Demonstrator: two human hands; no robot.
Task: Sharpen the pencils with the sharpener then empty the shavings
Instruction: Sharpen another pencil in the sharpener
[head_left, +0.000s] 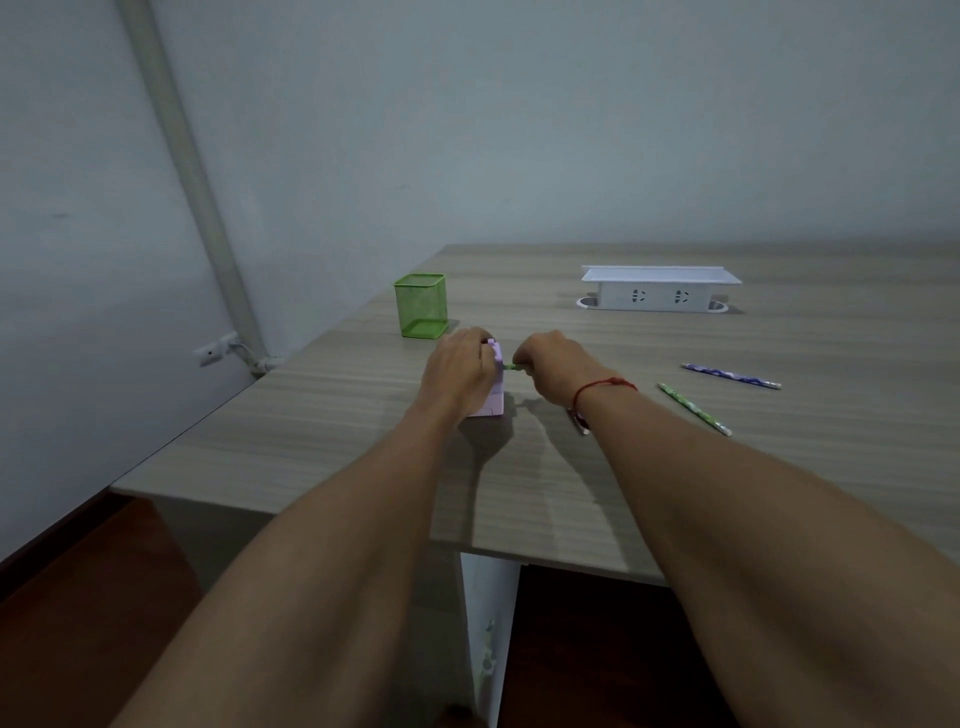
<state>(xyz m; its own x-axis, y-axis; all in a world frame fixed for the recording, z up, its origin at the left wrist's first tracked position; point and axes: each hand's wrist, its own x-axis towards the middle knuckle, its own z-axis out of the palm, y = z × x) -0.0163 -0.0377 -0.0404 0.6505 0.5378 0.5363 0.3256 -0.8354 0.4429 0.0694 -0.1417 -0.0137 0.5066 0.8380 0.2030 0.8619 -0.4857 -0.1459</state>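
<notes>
A small pink-lilac sharpener (495, 395) stands on the wooden desk (322, 415). My left hand (460, 371) wraps around its left side and top. My right hand (553, 366) pinches a green pencil (510, 367) whose tip end points into the sharpener's right face; its far end with a metal ferrule (581, 423) sticks out below my wrist. Two more pencils lie to the right: a green patterned one (693, 408) and a purple patterned one (730, 375).
A green mesh pencil cup (421, 312) stands behind my left hand. A white socket box (657, 288) sits at the back of the desk. The desk's left edge drops off toward the wall and a wall outlet (213, 351).
</notes>
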